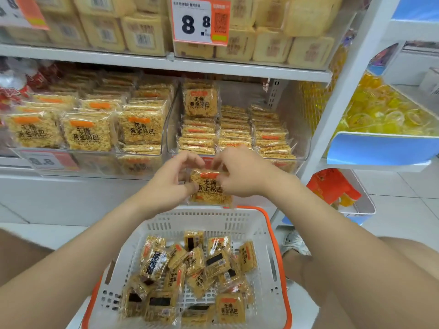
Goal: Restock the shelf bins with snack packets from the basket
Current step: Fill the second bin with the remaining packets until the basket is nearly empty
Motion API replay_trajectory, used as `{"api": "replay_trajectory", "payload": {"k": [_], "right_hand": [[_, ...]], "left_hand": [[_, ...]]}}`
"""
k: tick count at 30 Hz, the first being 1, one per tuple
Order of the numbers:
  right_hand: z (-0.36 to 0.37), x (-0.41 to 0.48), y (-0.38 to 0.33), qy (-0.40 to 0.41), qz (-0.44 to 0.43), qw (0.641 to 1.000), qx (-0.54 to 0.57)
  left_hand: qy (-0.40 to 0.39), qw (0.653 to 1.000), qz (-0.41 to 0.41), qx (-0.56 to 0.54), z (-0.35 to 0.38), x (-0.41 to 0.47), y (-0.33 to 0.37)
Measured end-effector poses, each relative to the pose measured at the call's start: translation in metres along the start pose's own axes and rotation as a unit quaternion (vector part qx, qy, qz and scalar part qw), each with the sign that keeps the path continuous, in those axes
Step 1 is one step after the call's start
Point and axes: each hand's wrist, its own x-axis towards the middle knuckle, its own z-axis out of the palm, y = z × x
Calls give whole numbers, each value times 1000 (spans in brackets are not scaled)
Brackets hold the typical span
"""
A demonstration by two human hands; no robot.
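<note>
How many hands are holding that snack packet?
2. The left hand grips the snack packet at its left edge, and the right hand pinches its upper right side, above the basket.

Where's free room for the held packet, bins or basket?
Right bin: open room above the low stacks, right of the tall stack. Left bin is packed to the front. Basket: bare floor along its far wall and right side; packets crowd the middle.
</note>
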Motion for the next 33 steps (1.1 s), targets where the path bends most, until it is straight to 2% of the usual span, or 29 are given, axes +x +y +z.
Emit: {"api": "replay_trajectory", "payload": {"k": [7,11,14,17,19,22,26,31,33], "right_hand": [[-18,8,1,77,15,984,159],[-26,11,-2,162,94,938,292],[-32,19,-3,152,152,902,375],[-33,33,1,165,162,876,424],[-33,46,4,196,164,864,435],[-33,64,11,261,180,849,422],[-36,91,20,331,201,831,399],[-34,127,26,368,224,819,379],[-28,139,24,365,230,820,376]], "left_hand": [[41,999,15,-7,-25,-1,26],[76,996,49,-1,-33,4,41],[125,987,89,56,-35,14,49],[166,947,136,239,-44,26,58],[136,931,136,311,-51,33,65],[89,913,90,388,-60,45,69],[59,870,31,489,-70,64,54],[48,798,44,599,-70,74,39],[46,782,43,621,-71,77,42]]}}
